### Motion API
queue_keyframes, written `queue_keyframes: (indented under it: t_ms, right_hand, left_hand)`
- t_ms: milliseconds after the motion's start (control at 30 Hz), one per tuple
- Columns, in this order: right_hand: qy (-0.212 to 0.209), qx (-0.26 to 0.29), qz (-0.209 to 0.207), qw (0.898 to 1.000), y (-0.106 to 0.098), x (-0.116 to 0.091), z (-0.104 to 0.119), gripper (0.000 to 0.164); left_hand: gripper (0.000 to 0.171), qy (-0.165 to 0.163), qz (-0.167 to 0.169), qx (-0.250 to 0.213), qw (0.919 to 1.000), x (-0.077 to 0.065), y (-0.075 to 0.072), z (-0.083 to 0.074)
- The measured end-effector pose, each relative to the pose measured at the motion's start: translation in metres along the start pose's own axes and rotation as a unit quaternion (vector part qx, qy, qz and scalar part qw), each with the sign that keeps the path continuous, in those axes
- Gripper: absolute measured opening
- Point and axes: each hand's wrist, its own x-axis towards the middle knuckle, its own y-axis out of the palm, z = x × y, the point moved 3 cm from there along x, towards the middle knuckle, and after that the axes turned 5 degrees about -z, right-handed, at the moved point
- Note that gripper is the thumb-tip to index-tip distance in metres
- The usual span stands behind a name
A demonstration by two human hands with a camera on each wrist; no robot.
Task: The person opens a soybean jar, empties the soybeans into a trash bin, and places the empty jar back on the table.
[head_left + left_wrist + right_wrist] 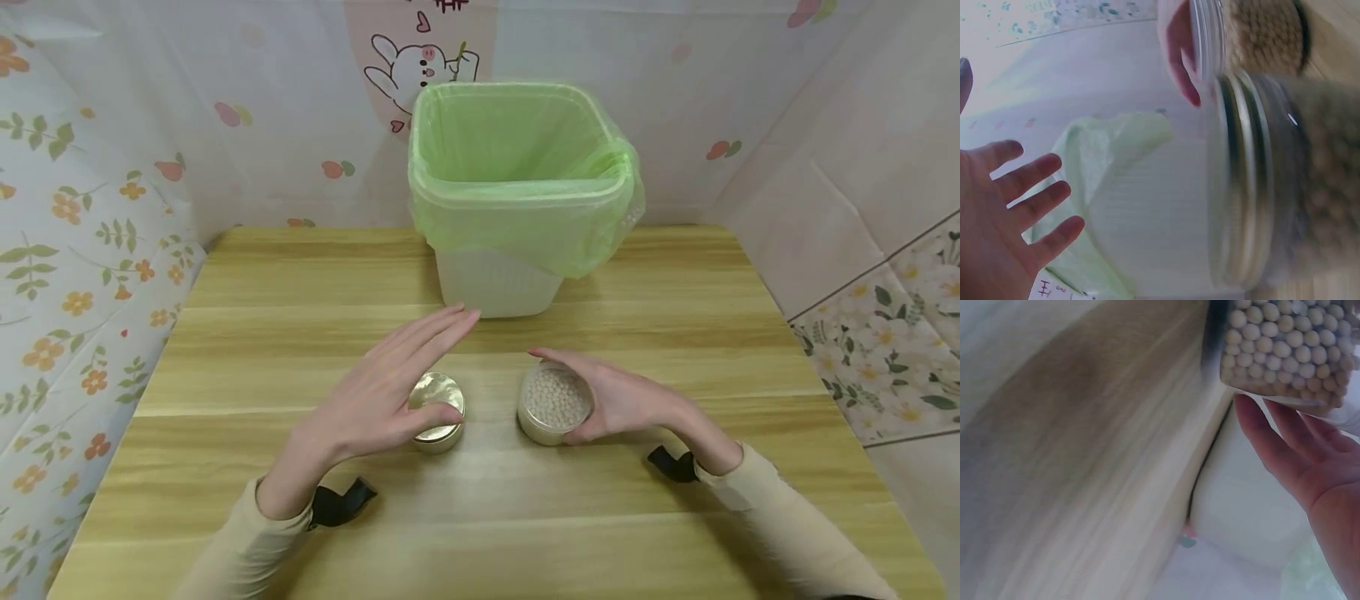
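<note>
Printed cloth with fruit and flower motifs (288, 92) hangs behind and beside a wood-grained table (480, 533). On it stand two round jars. One, the bead jar (558, 396), is at the right hand; its clear wall shows a mass of small, pale round beads, too many to count. Whether a clear cover sits on top cannot be told.

The right hand (628, 398) curves round that jar's right side, fingers along the far side and thumb at the near side; whether it grips cannot be told. Just left of it, well apart, is the second jar (438, 443), closed by one shiny gold lid (435, 389). Its contents look tan and grainy, blurred in the left wrist view. The left hand (378, 396) hangs over its left part, fingers straight and thumb spread, gripping nothing.

Farther back stands one whitish bin (491, 283), holding one green liner (510, 221) folded over its rim. Two black straps (341, 504) show, one at each wrist.
</note>
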Motion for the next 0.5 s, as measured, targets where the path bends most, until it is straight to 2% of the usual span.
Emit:
queue_keyframes:
  t_ms: [167, 333, 500]
  right_hand:
    - [0.006, 0.018, -0.026, 0.999, -0.003, 0.006, 0.004, 0.115]
    - [0.004, 0.032, -0.066, 0.997, -0.017, 0.011, 0.013, 0.116]
    - [-0.016, 0.052, -0.103, 0.993, -0.031, 0.015, 0.026, 0.116]
  left_hand:
    - [0.088, -0.012, -0.023, -0.036, 0.999, -0.001, -0.004, -0.008]
    - [0.088, 0.0, -0.048, -0.07, 0.9964, 0.008, -0.008, -0.013]
    - [0.09, 0.013, -0.077, -0.115, 0.9903, 0.017, -0.011, -0.02]
